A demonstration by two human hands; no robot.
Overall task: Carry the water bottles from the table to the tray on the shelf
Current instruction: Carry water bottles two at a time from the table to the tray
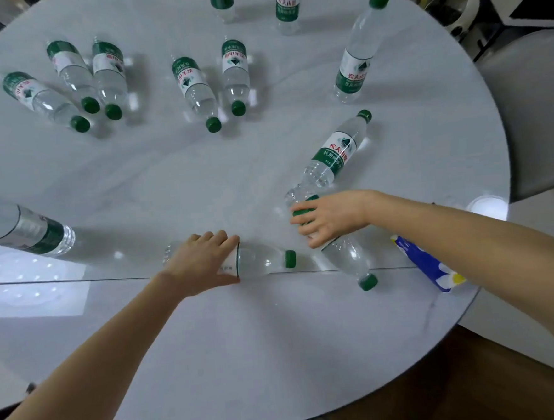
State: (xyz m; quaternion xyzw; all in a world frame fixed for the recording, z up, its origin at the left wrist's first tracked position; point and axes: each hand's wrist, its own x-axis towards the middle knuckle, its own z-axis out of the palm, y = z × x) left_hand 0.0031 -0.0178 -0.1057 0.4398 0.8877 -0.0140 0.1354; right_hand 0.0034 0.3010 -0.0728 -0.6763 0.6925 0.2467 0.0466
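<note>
Several clear water bottles with green caps and green-white labels are spread over a round pale table [213, 345]. My left hand [200, 264] lies over the labelled middle of a bottle [263, 261] that rests on its side, cap pointing right. My right hand [327, 217] wraps the label of another lying bottle [348, 257], whose cap points toward the near right. Just beyond it lies a third bottle [331, 157] with its cap pointing away. No tray or shelf is in view.
Five lying bottles [106, 80] fan across the far left and middle, three stand upright at the back [353, 60], and one lies at the left edge [24, 230]. A blue flowered packet [427, 261] sits under my right forearm. A grey chair [534, 109] stands to the right.
</note>
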